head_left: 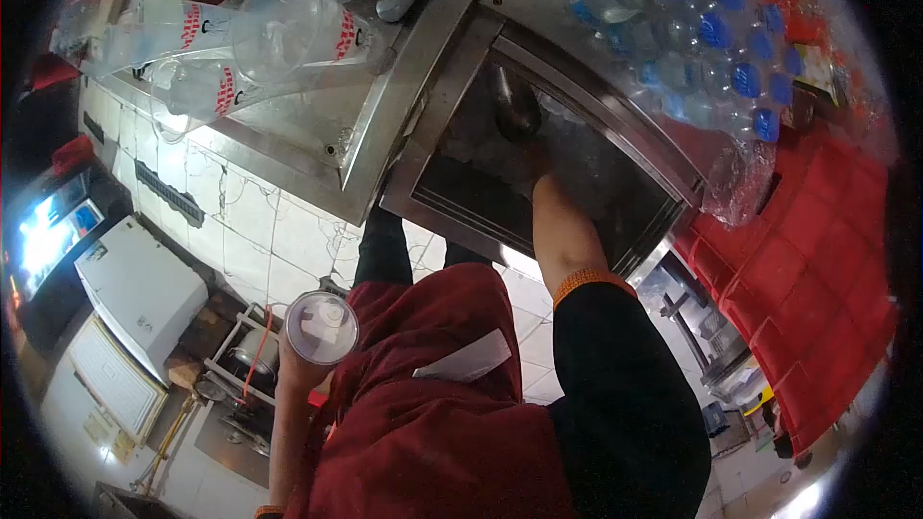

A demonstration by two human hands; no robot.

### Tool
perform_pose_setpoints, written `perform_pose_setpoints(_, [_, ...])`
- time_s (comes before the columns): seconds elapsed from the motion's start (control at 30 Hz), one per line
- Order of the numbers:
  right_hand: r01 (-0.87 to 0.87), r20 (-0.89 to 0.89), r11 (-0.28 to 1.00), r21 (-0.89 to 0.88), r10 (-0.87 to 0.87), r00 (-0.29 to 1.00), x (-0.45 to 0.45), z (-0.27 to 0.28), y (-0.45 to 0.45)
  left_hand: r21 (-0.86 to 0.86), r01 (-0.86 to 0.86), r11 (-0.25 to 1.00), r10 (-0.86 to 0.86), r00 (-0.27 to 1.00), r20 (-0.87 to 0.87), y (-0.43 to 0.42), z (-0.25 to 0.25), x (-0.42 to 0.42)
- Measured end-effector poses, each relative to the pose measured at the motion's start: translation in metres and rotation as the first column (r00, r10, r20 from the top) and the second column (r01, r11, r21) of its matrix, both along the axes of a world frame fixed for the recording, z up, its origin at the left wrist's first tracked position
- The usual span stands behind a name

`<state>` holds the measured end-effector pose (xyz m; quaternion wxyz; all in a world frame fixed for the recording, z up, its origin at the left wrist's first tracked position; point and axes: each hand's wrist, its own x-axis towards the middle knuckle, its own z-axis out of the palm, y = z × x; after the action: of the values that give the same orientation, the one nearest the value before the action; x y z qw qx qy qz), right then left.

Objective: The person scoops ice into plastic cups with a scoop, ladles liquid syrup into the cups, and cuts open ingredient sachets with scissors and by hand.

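My left hand (302,367) is wrapped round a clear plastic cup (323,327), held beside my red apron (433,423). I look down into the cup from above; what is inside looks whitish, but I cannot make it out clearly. My right arm reaches down into a steel ice bin (442,130) set in the counter. In the shadow there, my right hand (538,165) is closed at the near end of a metal scoop (516,104). Pale ice (588,159) lies around the scoop. The fingers of that hand are mostly hidden.
Stacks of clear printed cups (279,31) lie on the steel counter (298,139) at left. Wrapped water bottles (707,34) with blue caps stand right of the bin. Red padded covering (798,259) hangs at right. A white chest (144,284) stands on the tiled floor (250,231).
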<state>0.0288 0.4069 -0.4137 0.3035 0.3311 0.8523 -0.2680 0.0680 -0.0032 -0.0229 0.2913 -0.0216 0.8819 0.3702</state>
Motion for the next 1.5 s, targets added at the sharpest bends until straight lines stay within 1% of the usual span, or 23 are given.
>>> perform_pose_setpoints(0.13, [0.140, 0.040, 0.967, -0.212, -0.134, 0.990, -0.008, 0.001, 0.038, -0.004, -0.027, 1.000, 0.027, 0.999, -0.044, 0.015, 0.017, -0.005])
perform_pose_setpoints(0.23, [0.248, 0.218, 0.938, -0.243, -0.197, 0.956, 0.004, 0.064, 0.091, -0.067, -0.010, 0.998, 0.006, 0.998, -0.063, 0.000, 0.021, -0.001])
perform_pose_setpoints(0.3, [-0.003, 0.507, 0.989, -0.147, 0.078, 0.858, -0.011, 0.134, 0.114, -0.094, -0.014, 0.995, 0.010, 0.999, -0.040, -0.002, 0.025, -0.003])
perform_pose_setpoints(0.33, [0.002, 0.515, 0.990, -0.144, 0.073, 0.854, -0.002, 0.128, 0.113, -0.147, -0.094, 0.985, 0.093, 0.996, -0.012, 0.011, 0.032, -0.007])
perform_pose_setpoints(0.4, [-0.356, 0.611, 0.934, -0.021, 0.294, 0.735, 0.012, 0.105, 0.108, -0.133, -0.326, 0.936, 0.330, 0.944, 0.009, -0.016, 0.009, 0.016])
perform_pose_setpoints(0.47, [-0.482, 0.571, 0.876, 0.004, 0.394, 0.720, 0.014, 0.109, 0.068, -0.124, -0.183, 0.975, 0.179, 0.983, -0.040, -0.014, 0.016, 0.005])
perform_pose_setpoints(0.53, [-0.282, 0.171, 0.956, 0.079, 0.266, 0.949, 0.025, 0.044, 0.036, -0.111, -0.129, 0.985, 0.121, 0.990, -0.070, -0.016, 0.017, -0.001])
perform_pose_setpoints(0.6, [-0.135, 0.332, 0.977, -0.165, 0.184, 0.925, 0.000, 0.036, 0.025, -0.112, -0.114, 0.987, 0.106, 0.992, -0.073, -0.017, 0.021, -0.003])
perform_pose_setpoints(0.63, [-0.136, 0.341, 0.977, -0.163, 0.185, 0.922, 0.004, 0.023, 0.017, -0.114, -0.103, 0.988, 0.095, 0.993, -0.071, -0.016, 0.023, -0.002])
perform_pose_setpoints(0.73, [-0.104, 0.213, 0.978, -0.179, 0.142, 0.967, 0.008, 0.007, 0.005, -0.124, -0.096, 0.988, 0.084, 0.992, -0.096, -0.006, 0.030, -0.001])
perform_pose_setpoints(0.83, [-0.046, 0.070, 0.971, -0.234, 0.064, 0.995, 0.017, 0.003, 0.012, -0.110, -0.199, 0.974, 0.193, 0.979, -0.069, -0.004, 0.035, 0.008])
perform_pose_setpoints(0.9, [-0.024, -0.008, 0.960, -0.280, 0.023, 1.000, 0.021, 0.000, 0.014, -0.196, -0.019, 0.980, 0.014, 1.000, -0.027, -0.036, 0.030, 0.022])
perform_pose_setpoints(0.93, [-0.020, -0.035, 0.958, -0.285, 0.011, 0.999, 0.022, -0.001, 0.016, -0.184, -0.052, 0.982, 0.033, 0.994, -0.106, -0.038, 0.030, 0.025])
perform_pose_setpoints(0.97, [-0.020, -0.060, 0.959, -0.283, 0.003, 0.998, 0.025, 0.000, 0.018, -0.164, -0.085, 0.983, 0.054, 0.981, -0.184, -0.038, 0.030, 0.028])
perform_pose_setpoints(1.0, [-0.020, -0.084, 0.960, -0.278, -0.004, 0.996, 0.028, 0.001, 0.020, -0.131, -0.187, 0.973, 0.178, 0.981, -0.081, -0.036, 0.032, 0.033])
perform_pose_setpoints(1.03, [-0.047, -0.117, 0.967, -0.249, 0.018, 0.993, 0.035, 0.001, 0.022, -0.133, -0.180, 0.975, 0.169, 0.982, -0.086, -0.035, 0.032, 0.027])
perform_pose_setpoints(1.13, [-0.176, -0.257, 0.982, -0.067, 0.154, 0.954, 0.059, 0.003, 0.035, -0.093, 0.135, 0.986, -0.158, 0.933, -0.322, -0.035, 0.019, 0.004])
perform_pose_setpoints(1.17, [-0.222, -0.303, 0.975, 0.017, 0.217, 0.928, 0.066, 0.009, 0.042, -0.088, 0.143, 0.986, -0.165, 0.930, -0.329, -0.025, 0.018, -0.008])
perform_pose_setpoints(1.23, [-0.246, -0.350, 0.962, 0.120, 0.272, 0.896, 0.079, 0.026, 0.060, -0.135, 0.279, 0.951, -0.310, 0.872, -0.379, 0.008, 0.018, -0.032])
perform_pose_setpoints(1.27, [-0.012, -0.133, 0.945, -0.326, -0.033, 0.991, 0.084, 0.042, 0.071, -0.098, 0.308, 0.946, -0.321, 0.861, -0.394, 0.031, 0.024, -0.046])
perform_pose_setpoints(1.3, [0.299, 0.192, 0.704, -0.644, -0.230, 0.954, 0.090, 0.061, 0.079, -0.059, 0.339, 0.939, -0.333, 0.849, -0.410, 0.053, 0.028, -0.060])
perform_pose_setpoints(1.4, [0.252, 0.112, 0.725, -0.642, -0.236, 0.965, 0.102, 0.165, 0.091, -0.057, 0.475, 0.878, -0.436, 0.746, -0.503, 0.102, 0.016, -0.088])
perform_pose_setpoints(1.5, [0.358, 0.088, 0.743, -0.566, -0.377, 0.922, 0.109, 0.274, 0.096, -0.035, 0.556, 0.831, -0.484, 0.689, -0.540, 0.145, 0.015, -0.109])
